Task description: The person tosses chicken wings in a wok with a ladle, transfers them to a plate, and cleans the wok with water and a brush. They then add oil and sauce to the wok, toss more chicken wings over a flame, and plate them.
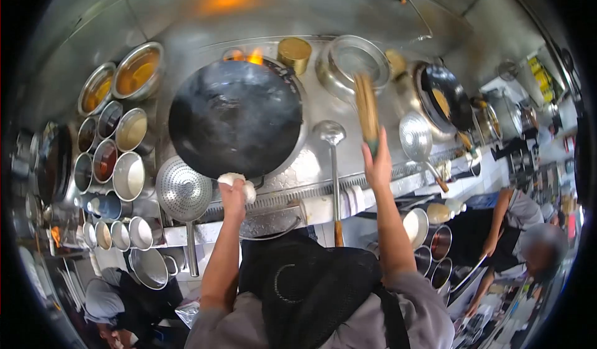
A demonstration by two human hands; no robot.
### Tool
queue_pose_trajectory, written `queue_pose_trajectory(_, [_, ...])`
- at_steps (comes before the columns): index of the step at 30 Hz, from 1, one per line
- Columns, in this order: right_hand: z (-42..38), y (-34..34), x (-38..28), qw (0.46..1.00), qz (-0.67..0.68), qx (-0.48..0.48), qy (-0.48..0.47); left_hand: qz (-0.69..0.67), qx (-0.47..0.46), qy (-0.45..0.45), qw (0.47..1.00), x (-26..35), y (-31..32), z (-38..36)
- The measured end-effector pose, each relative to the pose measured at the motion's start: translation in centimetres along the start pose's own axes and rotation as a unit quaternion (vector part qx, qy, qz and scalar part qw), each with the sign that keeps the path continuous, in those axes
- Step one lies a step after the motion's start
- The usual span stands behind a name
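A large black wok (236,122) sits over a burner, steaming, with flames (255,56) at its far edge. My left hand (233,201) is closed around a folded white cloth (249,192) at the wok's near rim; the handle beneath is hidden. To the right of the wok, my right hand (378,162) grips a bamboo wok brush (367,106) by its green-bound end, bristles pointing away from me. Between wok and brush lies a ladle (330,131), its wooden handle toward me. A perforated strainer (185,187) rests left of my left hand.
Metal pots of sauces and seasonings (129,175) crowd the left, below two bowls of orange liquid (137,69). A lidded pot (354,63), a tin can (295,53), another strainer (415,136) and a second wok (446,94) stand right. Co-workers (497,231) are at both sides.
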State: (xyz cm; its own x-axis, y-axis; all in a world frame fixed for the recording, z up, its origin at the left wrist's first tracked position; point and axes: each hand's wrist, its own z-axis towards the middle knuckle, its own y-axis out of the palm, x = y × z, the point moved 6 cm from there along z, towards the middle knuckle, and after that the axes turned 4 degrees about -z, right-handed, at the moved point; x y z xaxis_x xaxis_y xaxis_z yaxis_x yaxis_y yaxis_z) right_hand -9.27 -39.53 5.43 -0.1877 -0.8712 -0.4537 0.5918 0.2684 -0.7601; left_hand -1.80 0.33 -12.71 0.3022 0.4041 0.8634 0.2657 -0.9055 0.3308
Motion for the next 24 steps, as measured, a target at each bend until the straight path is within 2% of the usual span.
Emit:
queue_pose_trajectory(1, [-3.6, 0.2, 2.5, 0.995, -0.007, -0.066, 0.07, 0.009, -0.011, 0.01, 1.0, 0.9, 0.5, -0.1])
queue_pose_trajectory(2, [-7.1, -0.2, 3.8, 0.995, -0.044, -0.074, 0.045, 0.006, -0.005, 0.018, 1.0, 1.9, 0.3, -0.1])
queue_pose_trajectory(3, [-11.3, 0.9, 7.9, 0.99, -0.069, -0.1, 0.07, -0.025, -0.04, -0.042, 0.998, 2.0, 0.6, -0.2])
queue_pose_trajectory(4, [-14.5, 1.1, 11.1, 0.951, -0.04, -0.246, 0.183, -0.057, -0.076, -0.102, 0.99, 2.1, 1.0, -0.7])
queue_pose_trajectory(5, [-16.1, 1.1, 13.4, 0.909, -0.075, -0.34, 0.229, -0.045, -0.076, -0.139, 0.986, 2.9, 1.4, -1.1])
queue_pose_trajectory(6, [-15.5, 0.6, 12.5, 0.909, -0.071, -0.342, 0.225, -0.045, -0.071, -0.135, 0.987, 3.3, 1.3, -0.7])
queue_pose_trajectory(8, [-12.4, -3.3, 9.7, 0.934, -0.047, -0.237, 0.263, -0.125, -0.07, -0.247, 0.958, 2.4, 1.4, -0.5])
queue_pose_trajectory(9, [-11.5, -4.0, 9.3, 0.945, 0.01, -0.194, 0.264, -0.123, -0.067, -0.243, 0.96, 2.3, 1.1, -0.4])
queue_pose_trajectory(10, [-11.7, -3.9, 9.5, 0.945, 0.014, -0.194, 0.263, -0.107, -0.078, -0.236, 0.963, 2.2, 1.1, -0.3])
queue_pose_trajectory(12, [-12.0, -3.8, 9.4, 0.975, 0.006, -0.138, 0.171, -0.094, -0.089, -0.22, 0.967, 1.3, 1.2, 0.7])
queue_pose_trajectory(14, [-17.0, 0.5, 15.4, 0.901, -0.133, -0.345, 0.229, 0.023, -0.112, -0.113, 0.987, 0.3, 0.0, 1.3])
queue_pose_trajectory(16, [-16.0, -0.3, 12.5, 0.926, -0.004, -0.255, 0.279, 0.07, -0.073, -0.046, 0.994, -0.7, -0.6, 0.6])
queue_pose_trajectory(19, [-13.5, 0.9, 7.8, 0.949, 0.162, -0.191, 0.193, 0.171, -0.104, 0.121, 0.972, -1.5, -1.3, -1.9])
queue_pose_trajectory(20, [-11.5, 0.5, 4.2, 0.942, 0.169, -0.215, 0.195, 0.206, -0.1, 0.188, 0.955, -2.5, -1.6, -2.7])
queue_pose_trajectory(22, [-8.4, 3.3, 1.2, 0.946, 0.263, -0.171, 0.084, 0.332, -0.04, 0.257, 0.906, -5.3, -2.6, -3.5])
queue_pose_trajectory(23, [-6.9, 5.0, -0.1, 0.926, 0.327, -0.17, 0.085, 0.332, -0.049, 0.171, 0.926, -4.0, -1.4, -5.0])
queue_pose_trajectory(24, [-5.1, 6.8, -1.9, 0.901, 0.39, -0.171, 0.084, 0.422, -0.013, 0.307, 0.853, -3.0, -0.5, -6.0])
